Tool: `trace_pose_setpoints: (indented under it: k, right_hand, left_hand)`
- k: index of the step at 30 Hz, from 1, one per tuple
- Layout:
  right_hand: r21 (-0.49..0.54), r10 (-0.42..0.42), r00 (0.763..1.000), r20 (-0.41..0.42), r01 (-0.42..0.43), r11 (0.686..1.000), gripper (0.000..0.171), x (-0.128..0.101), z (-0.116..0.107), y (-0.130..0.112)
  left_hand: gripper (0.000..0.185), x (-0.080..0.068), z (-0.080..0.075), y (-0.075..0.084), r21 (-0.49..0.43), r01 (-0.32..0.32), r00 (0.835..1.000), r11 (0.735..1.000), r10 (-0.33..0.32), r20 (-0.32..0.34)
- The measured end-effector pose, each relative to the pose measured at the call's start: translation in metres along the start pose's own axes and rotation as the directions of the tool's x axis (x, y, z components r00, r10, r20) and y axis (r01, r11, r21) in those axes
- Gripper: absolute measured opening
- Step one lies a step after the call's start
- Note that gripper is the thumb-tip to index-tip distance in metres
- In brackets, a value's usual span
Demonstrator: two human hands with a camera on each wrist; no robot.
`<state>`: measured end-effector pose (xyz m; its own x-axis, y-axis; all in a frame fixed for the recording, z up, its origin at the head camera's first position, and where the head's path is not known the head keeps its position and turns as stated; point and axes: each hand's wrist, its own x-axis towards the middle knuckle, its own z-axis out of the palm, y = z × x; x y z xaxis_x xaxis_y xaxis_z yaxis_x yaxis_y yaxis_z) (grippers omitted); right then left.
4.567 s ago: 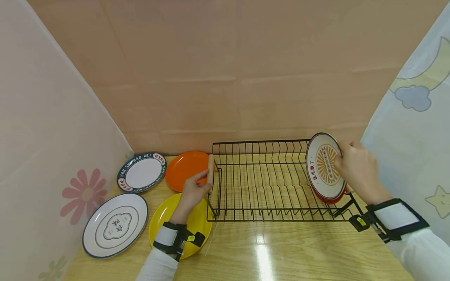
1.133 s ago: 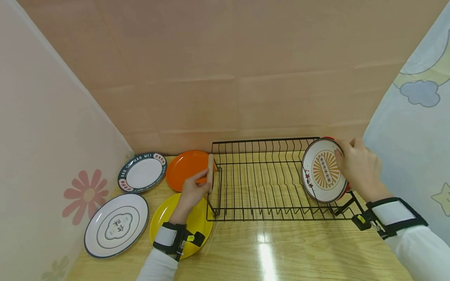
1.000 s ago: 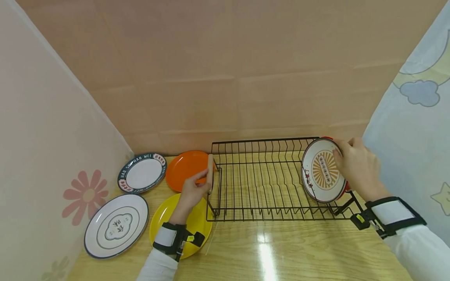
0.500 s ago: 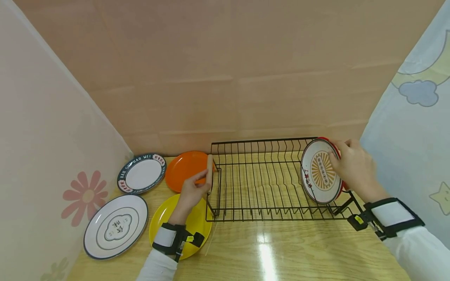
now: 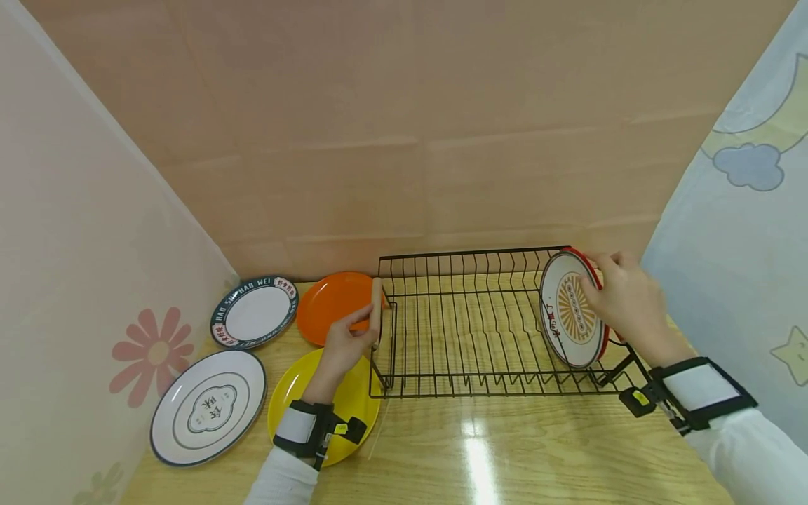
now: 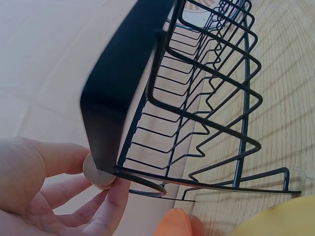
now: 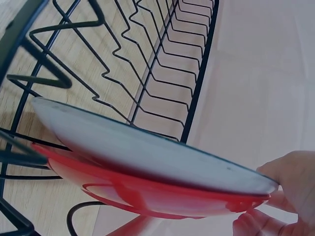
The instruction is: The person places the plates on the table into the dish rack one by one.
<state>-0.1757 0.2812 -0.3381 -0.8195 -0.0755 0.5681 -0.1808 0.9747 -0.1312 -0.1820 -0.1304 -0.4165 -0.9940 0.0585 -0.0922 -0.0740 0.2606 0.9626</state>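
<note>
At the left end of the black wire dish rack [image 5: 467, 330], my left hand [image 5: 344, 345] grips the rack's wooden handle [image 5: 376, 312]. In the left wrist view the thumb and fingers close round that handle [image 6: 98, 172]. My right hand [image 5: 625, 298] pinches the upper right rim of a white plate [image 5: 573, 308] with an orange sunburst print and dark rim, standing in the rack's right end. A red plate [image 7: 147, 191] lies right against its back; in the right wrist view the thumb is at the white rim and the fingers reach behind the red one.
Left of the rack lie an orange plate [image 5: 331, 301], a yellow plate [image 5: 293, 393], a white plate with a dark patterned rim [image 5: 255, 312] and a white plate with a thin blue rim [image 5: 183, 421]. Cloth-like walls [image 5: 404, 140] stand behind and at both sides of the wooden table [image 5: 536, 449].
Since the oldest frame the sunburst plate has settled lower into the rack. Over the last second my right hand has tipped its upper edge left, with the red plate following. The left hand stays put.
</note>
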Motion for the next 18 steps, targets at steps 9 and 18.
trace_pose_setpoints:
  k: [9, 18]
  right_hand:
    - [0.010, -0.004, 0.999, 0.035, 0.003, 1.000, 0.043, 0.000, -0.002, -0.009]
    - [0.014, -0.095, 0.995, -0.032, 0.095, 0.995, 0.042, 0.001, 0.003, -0.013]
  left_hand:
    - [0.048, -0.019, 0.000, 0.030, 0.024, -0.009, 1.000, 1.000, 0.009, 0.006]
    - [0.049, -0.003, 0.001, 0.001, 0.008, -0.021, 1.000, 1.000, 0.021, -0.009]
